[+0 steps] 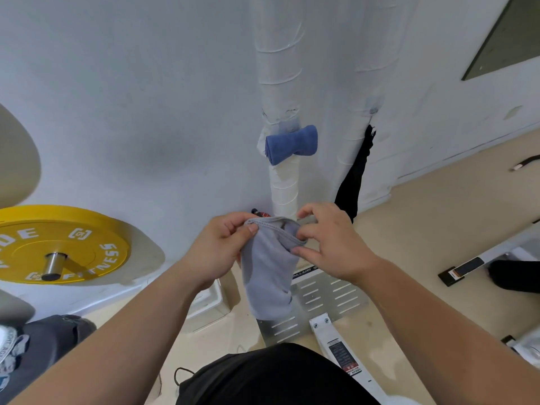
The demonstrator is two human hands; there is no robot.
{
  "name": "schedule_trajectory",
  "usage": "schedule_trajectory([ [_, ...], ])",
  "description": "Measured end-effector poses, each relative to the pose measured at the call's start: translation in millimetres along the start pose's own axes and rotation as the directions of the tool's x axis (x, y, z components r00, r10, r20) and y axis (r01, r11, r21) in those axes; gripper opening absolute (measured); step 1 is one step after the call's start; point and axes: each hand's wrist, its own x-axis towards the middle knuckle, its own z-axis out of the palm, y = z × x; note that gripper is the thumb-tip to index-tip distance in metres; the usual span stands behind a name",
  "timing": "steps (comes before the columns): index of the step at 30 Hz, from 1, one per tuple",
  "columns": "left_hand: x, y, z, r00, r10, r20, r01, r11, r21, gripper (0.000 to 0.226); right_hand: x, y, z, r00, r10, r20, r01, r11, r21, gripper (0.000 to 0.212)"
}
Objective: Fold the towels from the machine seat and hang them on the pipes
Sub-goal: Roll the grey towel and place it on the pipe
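The left hand point(222, 244) and right hand point(330, 244) pinch the top edge of the grey towel point(268, 276), low before the white pipe point(285, 185); the rest hangs loose. Higher on that pipe sits a folded blue towel point(289, 144); a black cloth point(353, 179) hangs right of the pipe.
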Motion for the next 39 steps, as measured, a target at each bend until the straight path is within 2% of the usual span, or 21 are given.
schedule_trajectory([
  [3,5.7,6.0,-11.8,0.999,0.049,-0.016,-0.047,0.993,0.106,0.026,9.4,11.5,-8.9,0.992,-0.001,0.125,0.013,0.995,-0.095,0.018],
  [5,8.5,8.3,-21.5,0.996,0.091,-0.025,-0.084,0.977,0.197,0.025,21.6,12.7,-24.7,0.985,-0.052,0.165,0.067,0.994,-0.088,0.019],
  [7,12.7,7.3,-32.8,0.992,0.113,-0.053,-0.097,0.965,0.243,0.024,33.8,5.9,-46.8,0.985,-0.08,0.155,0.08,0.997,0.006,0.018],
  [10,18.6,11.9,-46.9,0.991,0.098,-0.095,-0.085,0.988,0.133,0.024,51.0,-15.1,-74.6,0.995,-0.01,0.099,-0.012,0.977,0.214,0.019],
  [13,23.8,26.3,-57.6,0.99,0.111,-0.091,-0.111,0.994,0.005,0.023,64.7,-41.0,-82.7,0.996,0.066,0.054,-0.084,0.88,0.468,0.02],
  [15,26.5,35.8,-67.8,0.99,0.123,-0.066,-0.127,0.99,-0.06,0.021,72.8,-53.2,-83.0,0.995,0.097,0.031,-0.097,0.812,0.576,0.02],
  [16,28.5,39.7,-74.8,0.99,0.129,-0.048,-0.133,0.989,-0.071,0.022,76.1,-58.0,-82.8,0.992,0.124,0.028,-0.115,0.782,0.613,0.019],
  [18,33.9,46.7,-92.5,0.991,0.129,0.033,-0.126,0.989,-0.077,0.039,81.4,-68.3,-82.1,0.985,0.168,0.036,-0.147,0.718,0.68,0.02],
  [20,38.2,57.8,-109.0,0.971,0.118,0.208,-0.099,0.99,-0.1,0.062,86.3,-80.5,-78.9,0.982,0.181,0.049,-0.155,0.637,0.755,0.028],
  [22,43.5,68.6,-120.2,0.916,0.107,0.386,-0.083,0.994,-0.077,0.073,93.7,-91.0,-72.7,0.983,0.173,0.057,-0.147,0.569,0.809,0.034],
  [24,50.0,79.3,-125.8,0.869,0.102,0.484,-0.135,0.99,0.033,0.073,101.6,-100.5,-66.3,0.983,0.171,0.066,-0.151,0.553,0.819,0.037],
  [27,59.1,88.8,-129.7,0.831,0.112,0.544,-0.238,0.957,0.167,0.061,112.0,-112.1,-54.9,0.973,0.216,0.082,-0.181,0.495,0.85,0.044],
  [29,63.3,90.8,-135.1,0.834,0.105,0.542,-0.237,0.954,0.181,0.045,115.5,-115.2,-43.1,0.954,0.282,0.101,-0.215,0.407,0.888,0.052],
  [31,69.0,86.2,-143.4,0.849,0.111,0.517,-0.256,0.942,0.219,0.031,116.2,-116.5,-25.7,0.945,0.278,0.173,-0.267,0.348,0.899,0.065],
  [33,77.1,73.7,-155.3,0.862,0.101,0.497,-0.26,0.93,0.261,0.027,115.3,-113.3,1.3,0.931,0.239,0.276,-0.35,0.373,0.859,0.069],
  [36,90.3,51.1,-180.0,0.89,0.041,0.453,-0.189,0.939,0.287,0.035,116.6,-116.1,47.7,0.846,0.268,0.46,-0.533,0.43,0.729,0.059],
  [38,94.2,41.9,-195.1,0.929,0.034,0.369,-0.138,0.955,0.261,0.034,120.6,-123.3,72.6,0.799,0.333,0.5,-0.601,0.444,0.665,0.05],
  [39,96.2,36.1,-204.2,0.945,0.04,0.325,-0.121,0.964,0.236,0.033,124.3,-127.6,81.9,0.798,0.355,0.487,-0.602,0.475,0.642,0.041],
])
